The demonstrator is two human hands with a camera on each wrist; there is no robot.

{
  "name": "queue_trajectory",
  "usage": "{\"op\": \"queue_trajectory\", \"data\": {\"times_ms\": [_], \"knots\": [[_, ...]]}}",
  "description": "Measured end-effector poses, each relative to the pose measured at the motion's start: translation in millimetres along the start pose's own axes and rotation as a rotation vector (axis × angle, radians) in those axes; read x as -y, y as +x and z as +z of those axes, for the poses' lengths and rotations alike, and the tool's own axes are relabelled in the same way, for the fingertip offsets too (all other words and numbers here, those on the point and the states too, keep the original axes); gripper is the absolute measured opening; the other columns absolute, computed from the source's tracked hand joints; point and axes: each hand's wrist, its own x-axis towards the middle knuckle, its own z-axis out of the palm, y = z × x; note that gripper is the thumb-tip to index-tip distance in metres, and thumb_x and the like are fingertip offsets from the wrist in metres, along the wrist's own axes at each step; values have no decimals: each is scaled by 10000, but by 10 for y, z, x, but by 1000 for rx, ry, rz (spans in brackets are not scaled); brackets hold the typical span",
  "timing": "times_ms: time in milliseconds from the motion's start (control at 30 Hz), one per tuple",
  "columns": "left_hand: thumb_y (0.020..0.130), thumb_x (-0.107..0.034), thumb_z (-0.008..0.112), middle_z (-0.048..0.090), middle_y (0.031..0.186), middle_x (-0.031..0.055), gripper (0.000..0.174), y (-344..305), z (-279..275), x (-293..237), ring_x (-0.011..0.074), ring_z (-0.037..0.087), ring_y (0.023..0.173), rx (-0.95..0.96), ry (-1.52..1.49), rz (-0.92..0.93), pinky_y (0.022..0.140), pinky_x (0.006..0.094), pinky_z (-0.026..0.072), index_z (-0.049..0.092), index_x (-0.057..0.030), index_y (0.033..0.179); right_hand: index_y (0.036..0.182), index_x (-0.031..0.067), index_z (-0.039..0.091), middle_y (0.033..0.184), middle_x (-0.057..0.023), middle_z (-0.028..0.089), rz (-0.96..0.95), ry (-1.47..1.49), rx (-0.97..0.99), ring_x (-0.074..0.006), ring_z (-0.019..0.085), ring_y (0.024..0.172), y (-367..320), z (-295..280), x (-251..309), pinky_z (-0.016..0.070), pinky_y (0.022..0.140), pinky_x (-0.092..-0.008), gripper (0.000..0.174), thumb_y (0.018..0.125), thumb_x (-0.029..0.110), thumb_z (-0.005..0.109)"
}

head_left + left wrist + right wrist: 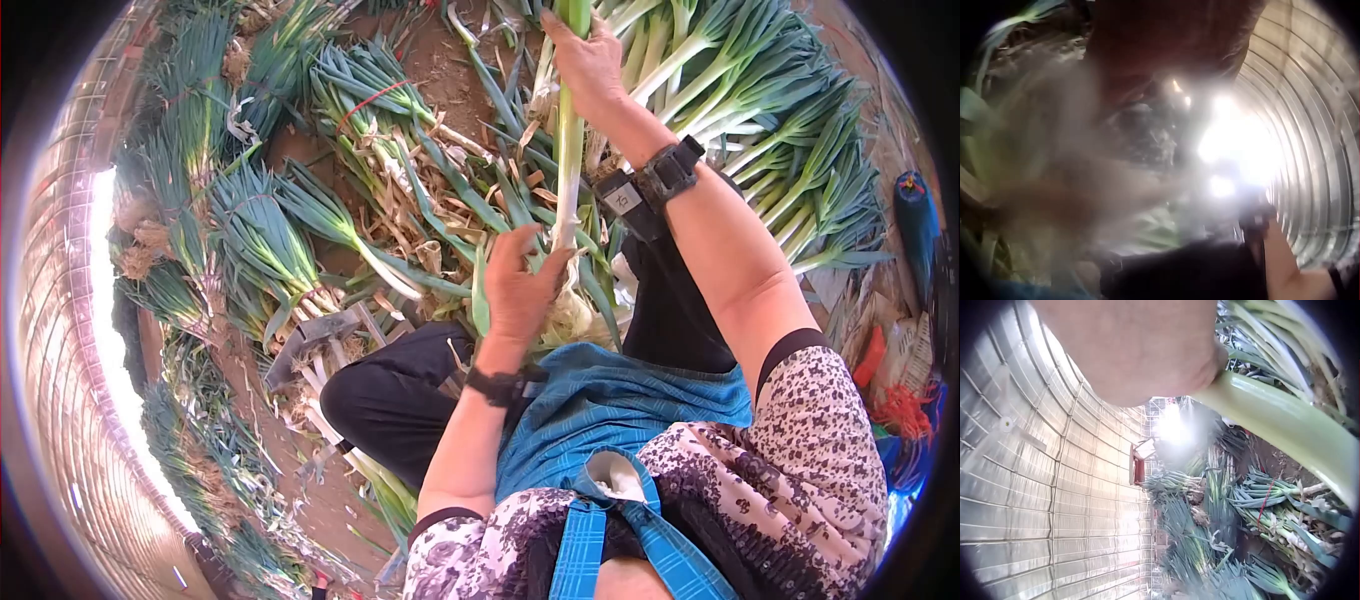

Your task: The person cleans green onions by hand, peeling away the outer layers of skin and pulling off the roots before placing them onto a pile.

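A long green onion [570, 150] stands nearly upright in the head view, its white root end low, over the lap. My right hand [590, 65] grips its green upper stalk, which also crosses the right wrist view below the hand [1141, 350]. My left hand [525, 285] is beside the root end, thumb close to the stalk and a gap between thumb and fingers. A green leaf [481, 292] shows just left of that hand. Shaggy pale roots and peelings [568, 312] lie below. Blur covers most of the left wrist view.
Many trimmed green onions [750, 100] lie in a pile at the right. Tied bundles [255, 225] and loose peelings [420, 190] cover the soil at the left. A metal-framed low seat or stand [312, 338] is by the knee; a curved ribbed wall [75, 330] rises beyond.
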Motion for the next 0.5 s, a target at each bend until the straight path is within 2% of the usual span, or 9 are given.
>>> {"op": "queue_trajectory", "data": {"times_ms": [33, 67, 100, 133, 267, 367, 500], "knots": [[716, -60, 750, 574, 810, 79, 245, 36, 93, -13, 206, 541, 699, -28, 166, 240, 626, 324, 436, 612, -33, 917, 1152, 54, 556, 707, -22, 538, -5, -2, -4, -109, 464, 566, -21, 16, 24, 382, 482, -302, 340, 901, 278, 604], [716, -60, 750, 574, 810, 79, 245, 84, 143, 20, 206, 541, 699, -25, 159, 244, 626, 324, 436, 612, -33, 917, 1147, 52, 558, 728, -23, 547, 1, 66, 4, -112, 471, 586, -50, 43, 33, 387, 497, -310, 334, 899, 271, 607], [704, -65, 752, 569, 817, 87, 245, 121, 198, 76, 232, 536, 713, -75, 248, 355, 640, 343, 432, 606, -30, 898, 1141, 50, 561, 750, -25, 556, 9, 133, 12, -116, 478, 607, -65, 59, 40, 393, 513, -318, 329, 896, 264, 611], [692, -70, 755, 563, 825, 95, 246, 151, 233, 80, 258, 532, 728, -124, 337, 466, 653, 362, 427, 600, -27, 879, 1135, 44, 563, 766, -32, 565, -30, 52, -22, -127, 492, 647, -50, 59, 26, 400, 541, -331, 339, 889, 270, 620], [705, -57, 729, 550, 805, 95, 217, 173, 261, 122, 289, 516, 747, -129, 409, 593, 673, 395, 410, 571, -38, 851, 1127, 41, 565, 783, -50, 571, 57, -12, -13, -141, 502, 675, 25, 22, -38, 412, 571, -333, 344, 879, 271, 625], [720, -32, 702, 544, 814, 95, 211, 197, 263, 142, 292, 508, 752, -111, 475, 586, 669, 397, 406, 545, -40, 862, 1132, 44, 562, 777, -53, 573, -1, 2, -72, -146, 504, 665, 30, 73, -120, 410, 566, -338, 338, 879, 261, 617], [728, -7, 681, 555, 854, 100, 211, 139, 193, 123, 304, 515, 798, -26, 524, 561, 713, 412, 413, 520, -48, 860, 1143, 44, 557, 778, -59, 578, 62, 3, -86, -153, 513, 664, 46, 45, -28, 414, 566, -341, 337, 880, 249, 608]]}}
